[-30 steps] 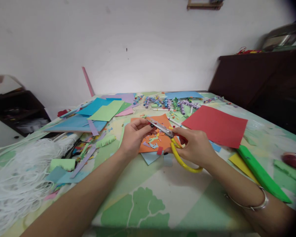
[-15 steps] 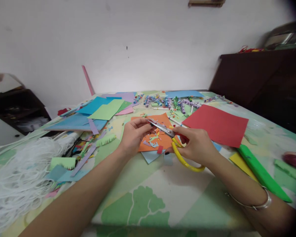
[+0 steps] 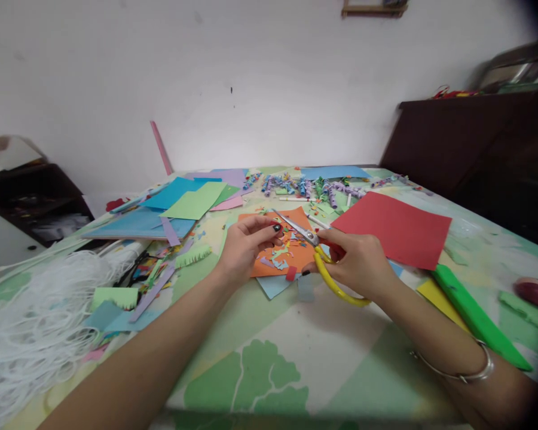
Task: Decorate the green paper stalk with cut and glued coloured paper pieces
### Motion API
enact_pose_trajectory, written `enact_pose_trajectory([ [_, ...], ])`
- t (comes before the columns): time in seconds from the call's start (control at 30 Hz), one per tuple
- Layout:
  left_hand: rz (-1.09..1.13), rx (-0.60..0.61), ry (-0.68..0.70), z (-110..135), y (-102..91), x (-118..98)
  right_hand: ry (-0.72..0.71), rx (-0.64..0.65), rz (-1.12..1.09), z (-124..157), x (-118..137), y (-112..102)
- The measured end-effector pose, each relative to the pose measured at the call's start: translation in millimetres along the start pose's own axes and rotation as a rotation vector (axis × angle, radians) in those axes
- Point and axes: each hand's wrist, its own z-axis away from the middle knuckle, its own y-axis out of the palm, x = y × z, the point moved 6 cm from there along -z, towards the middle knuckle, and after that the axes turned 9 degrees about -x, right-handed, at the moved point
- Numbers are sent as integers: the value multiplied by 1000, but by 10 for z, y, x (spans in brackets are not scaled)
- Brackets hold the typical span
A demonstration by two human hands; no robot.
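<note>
My right hand [image 3: 354, 260] grips scissors [image 3: 308, 236] by their yellow handles, with the blades pointing away to the left. Thumb and fingers of my left hand [image 3: 246, 242] are pinched together beside the blades. A small bit of red paper [image 3: 277, 223] shows at the left fingertips, mostly hidden by them. Beneath both hands lies a sheet of orange paper [image 3: 262, 266] strewn with many-coloured paper scraps [image 3: 280, 260]. A light blue sheet [image 3: 271, 286] sticks out from under it, with a small red scrap [image 3: 291, 273] at the near edge.
A red sheet [image 3: 394, 230] and a long green box-like item [image 3: 477, 316] lie on the right. To the left are blue and green sheets [image 3: 195, 200], fringed green paper [image 3: 192, 255] and a heap of white cord [image 3: 40, 316]. Curled paper rolls [image 3: 302, 185] line the back.
The scissors' blades have shifted slightly, their tips now above and just clear of my left fingertips. The left hand keeps its pinch in nearly the same place.
</note>
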Motion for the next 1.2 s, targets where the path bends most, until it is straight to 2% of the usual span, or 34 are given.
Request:
enact_pose_trajectory([
  [0.13,-138,0,-61,8,-32,46,91,-54,-18,-8,-71,-22],
  [0.23,-111,-17,-69,5,-47,17,117,-68,-28,-13,-88,-35],
  [0.47,203,-140,117,-94,-188,-248,135,-63,-78,-9,-90,-10],
  [0.63,114,-143,188,-115,-220,-326,162,-32,-110,-5,-78,16],
  [0.73,-19,-104,187,-93,-169,-305,200,-26,-134,-10,-81,15],
  [0.9,-197,65,115,-42,-33,-164,257,74,-286,14,-77,101],
  [1.07,-215,163,121,11,43,-122,126,83,-248,49,8,116],
  [1.2,-148,171,101,43,77,-128,37,78,-172,65,61,108],
])
